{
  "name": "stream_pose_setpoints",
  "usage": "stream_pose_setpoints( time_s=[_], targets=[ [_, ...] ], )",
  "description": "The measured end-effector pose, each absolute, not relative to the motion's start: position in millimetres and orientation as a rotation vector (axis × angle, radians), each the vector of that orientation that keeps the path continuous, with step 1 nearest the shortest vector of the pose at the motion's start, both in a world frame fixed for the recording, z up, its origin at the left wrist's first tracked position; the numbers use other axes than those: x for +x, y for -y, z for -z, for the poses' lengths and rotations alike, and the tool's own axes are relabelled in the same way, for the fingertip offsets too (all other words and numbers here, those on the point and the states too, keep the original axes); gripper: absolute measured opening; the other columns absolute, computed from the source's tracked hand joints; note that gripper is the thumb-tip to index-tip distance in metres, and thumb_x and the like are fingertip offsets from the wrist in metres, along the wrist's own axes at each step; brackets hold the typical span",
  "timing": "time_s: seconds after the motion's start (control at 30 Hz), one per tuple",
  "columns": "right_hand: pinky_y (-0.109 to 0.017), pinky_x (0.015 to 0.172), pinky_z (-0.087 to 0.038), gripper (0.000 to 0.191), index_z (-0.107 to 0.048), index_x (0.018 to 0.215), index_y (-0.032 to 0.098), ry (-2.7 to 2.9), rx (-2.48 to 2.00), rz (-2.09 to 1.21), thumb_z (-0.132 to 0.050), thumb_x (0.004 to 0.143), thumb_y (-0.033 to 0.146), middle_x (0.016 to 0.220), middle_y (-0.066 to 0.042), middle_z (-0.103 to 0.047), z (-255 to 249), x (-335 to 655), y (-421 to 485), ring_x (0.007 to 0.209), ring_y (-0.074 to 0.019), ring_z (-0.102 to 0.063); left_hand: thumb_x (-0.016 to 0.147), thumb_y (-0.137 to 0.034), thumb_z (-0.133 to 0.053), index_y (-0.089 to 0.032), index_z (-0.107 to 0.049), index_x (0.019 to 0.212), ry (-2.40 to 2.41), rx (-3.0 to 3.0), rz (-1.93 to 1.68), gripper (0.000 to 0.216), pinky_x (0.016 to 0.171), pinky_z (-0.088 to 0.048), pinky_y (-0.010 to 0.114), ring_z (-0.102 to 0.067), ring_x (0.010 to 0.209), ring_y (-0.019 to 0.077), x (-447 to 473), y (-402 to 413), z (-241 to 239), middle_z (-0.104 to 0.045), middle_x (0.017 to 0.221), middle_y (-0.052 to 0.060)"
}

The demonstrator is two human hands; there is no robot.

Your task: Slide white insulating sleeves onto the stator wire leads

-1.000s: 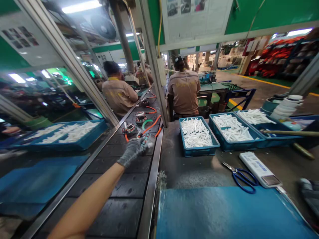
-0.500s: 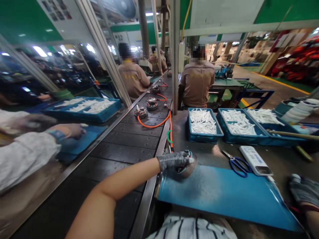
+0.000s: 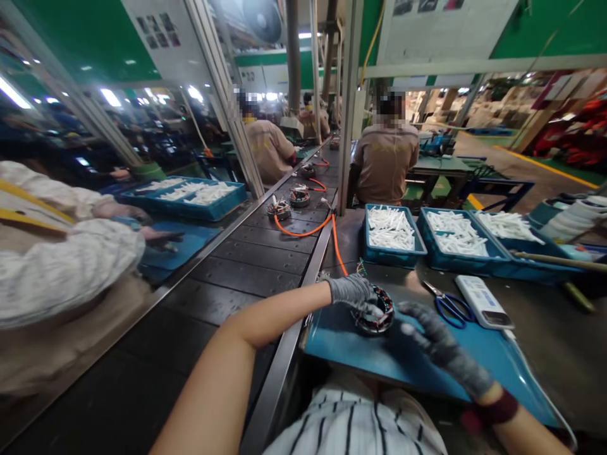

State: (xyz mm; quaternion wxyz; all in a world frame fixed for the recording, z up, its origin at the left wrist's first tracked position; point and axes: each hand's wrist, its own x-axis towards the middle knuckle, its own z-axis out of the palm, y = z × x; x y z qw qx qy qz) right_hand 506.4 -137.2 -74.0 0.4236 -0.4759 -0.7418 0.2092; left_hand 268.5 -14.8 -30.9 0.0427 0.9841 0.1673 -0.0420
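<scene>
We tag quick: both gloved hands are now at the wound ring (image 3: 387, 308), which is on the blue mat (image 3: 334, 333) on the near part of the table (image 3: 535, 303). Big change: a second ago our left hand (image 3: 353, 293) was out over the conveyor (image 3: 246, 272); half a second ago it had the ring, blurred, over the mat's edge. Now the ring sits mostly sharp on the mat, left hand closed on its left side, fingers dipping into the middle.

Our right hand (image 3: 443, 351) has come in from the far right, past the white device (image 3: 484, 302). It's just right of the ring, fingers stretched and loosely spread, nothing seen in it; contact with the ring we can't confirm, looks like a narrow gap. For the work, we read this as carrying over and two-handed handling starting.

An orange lead (image 3: 337, 246) runs from the conveyor edge toward the left hand; we guess it's this ring's, but the hand hides the join. Scissors (image 3: 450, 308) lie beside the device, unheld. The nearest blue tray (image 3: 396, 255) of white pieces stands beyond the ring, untouched. More rings (image 3: 278, 209) sit up the conveyor. Across it, a co-worker's hand (image 3: 164, 237) is over another blue mat, too blurred for us to call its grip
</scene>
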Motion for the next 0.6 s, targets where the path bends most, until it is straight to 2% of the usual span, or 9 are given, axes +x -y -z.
stream_pose_setpoints(
  time_s=[0.07, 0.2, 0.3, 0.43, 0.53, 0.6],
  targets=[
    [-0.049, 0.108, -0.049, 0.039, -0.064, 0.132, 0.028, 2.017, -1.064, -0.628, -0.055, 0.097, 0.043, 0.131, -0.008, -0.066, 83.1, 474.4, 133.4, 0.122, -0.0283, -0.061, 0.091, -0.047, -0.058, -0.017, -0.068, 0.077, -0.562, 3.030, 0.114, 0.034, 0.059, -0.034, 0.030, -0.049, 0.054, 0.0140, 268.6, 9.9, 34.4, -0.066, 0.066, 0.003],
    [-0.047, 0.115, -0.043, 0.034, -0.065, 0.131, 0.029, 2.098, -0.894, -0.794, -0.049, 0.101, 0.033, 0.134, -0.005, -0.064, 79.4, 446.9, 130.4, 0.127, -0.0250, -0.058, 0.091, -0.029, -0.055, -0.017, -0.067, 0.075, -0.685, 2.959, 0.110, 0.023, 0.058, -0.031, 0.031, -0.046, 0.054, 0.0152, 274.2, 10.8, 42.8, -0.064, 0.064, 0.004],
    [-0.047, 0.114, -0.043, 0.035, -0.065, 0.132, 0.031, 2.121, -0.875, -0.822, -0.054, 0.099, 0.036, 0.132, -0.005, -0.066, 81.0, 448.3, 128.1, 0.125, -0.0261, -0.059, 0.093, -0.029, -0.051, -0.017, -0.063, 0.066, -0.768, 2.848, 0.073, 0.032, 0.054, -0.027, 0.030, -0.040, 0.049, 0.0139, 280.0, 11.4, 45.5, -0.055, 0.054, 0.001],
    [-0.051, 0.104, -0.052, 0.035, -0.071, 0.122, 0.026, 1.790, -0.994, -0.759, -0.053, 0.098, 0.044, 0.120, -0.010, -0.072, 101.0, 448.9, 119.9, 0.110, -0.0292, -0.067, 0.093, -0.035, -0.048, -0.017, -0.054, 0.056, -0.802, 2.771, 0.026, 0.042, 0.050, -0.024, 0.028, -0.033, 0.045, 0.0110, 288.6, 6.0, 39.2, -0.042, 0.046, -0.003],
    [-0.052, 0.107, -0.049, 0.041, -0.066, 0.130, 0.024, 1.783, -0.945, -0.851, -0.056, 0.096, 0.045, 0.129, -0.011, -0.067, 110.9, 450.9, 114.2, 0.120, -0.0302, -0.063, 0.087, -0.029, -0.053, -0.017, -0.050, 0.050, -0.784, 2.684, -0.021, 0.039, 0.049, -0.024, 0.026, -0.031, 0.044, 0.0095, 293.8, 2.0, 29.0, -0.039, 0.044, -0.004],
    [-0.051, 0.109, -0.048, 0.041, -0.070, 0.125, 0.026, 1.902, -0.892, -0.847, -0.066, 0.089, 0.047, 0.128, -0.009, -0.068, 112.4, 454.0, 112.3, 0.122, -0.0316, -0.061, 0.086, -0.026, -0.053, -0.017, -0.047, 0.047, -0.815, 2.633, -0.082, 0.041, 0.049, -0.025, 0.026, -0.030, 0.044, 0.0095, 290.2, 6.0, 21.1, -0.039, 0.043, -0.003]
  ],
)
